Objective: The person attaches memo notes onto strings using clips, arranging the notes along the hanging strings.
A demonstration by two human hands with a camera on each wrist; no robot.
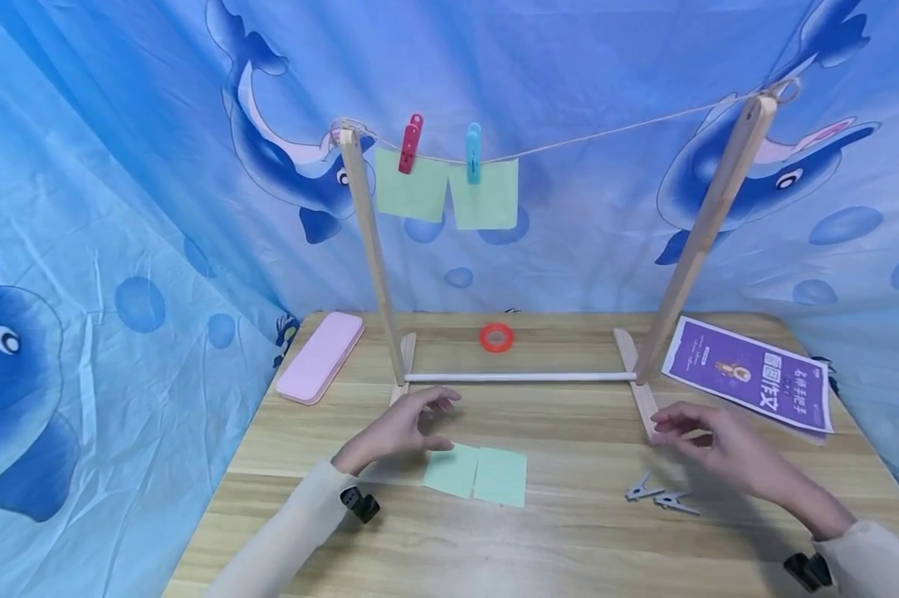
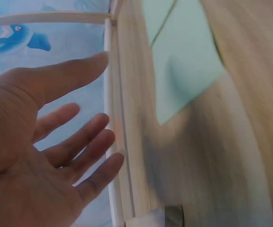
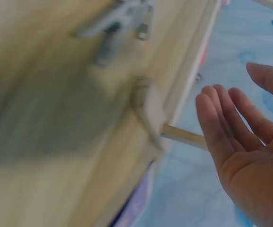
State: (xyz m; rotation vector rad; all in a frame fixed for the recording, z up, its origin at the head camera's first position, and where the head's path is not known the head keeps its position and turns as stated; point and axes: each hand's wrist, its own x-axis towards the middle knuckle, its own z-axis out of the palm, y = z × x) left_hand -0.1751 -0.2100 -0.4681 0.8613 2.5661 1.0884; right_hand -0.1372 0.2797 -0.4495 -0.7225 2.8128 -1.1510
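Note:
My left hand (image 1: 407,425) hovers over the table beside two green paper squares (image 1: 500,477), its fingers relaxed and holding nothing. In the left wrist view the palm and spread fingers (image 2: 94,145) show clearly. My right hand (image 1: 725,444) is in the air near the frame's right foot, also holding nothing, with loosely bent fingers. Two grey clothespins (image 1: 671,501) lie on the table just below it. On the string (image 1: 598,134) hang two more green papers (image 1: 486,199), one under a red clothespin (image 1: 411,144), the other under a blue clothespin (image 1: 474,153).
A wooden frame with a left post (image 1: 370,249), a right post (image 1: 706,241) and a white crossbar (image 1: 520,377) stands on the table (image 1: 554,552). A pink case (image 1: 320,357) lies left, a red tape roll (image 1: 496,337) behind the bar, a purple booklet (image 1: 751,374) right.

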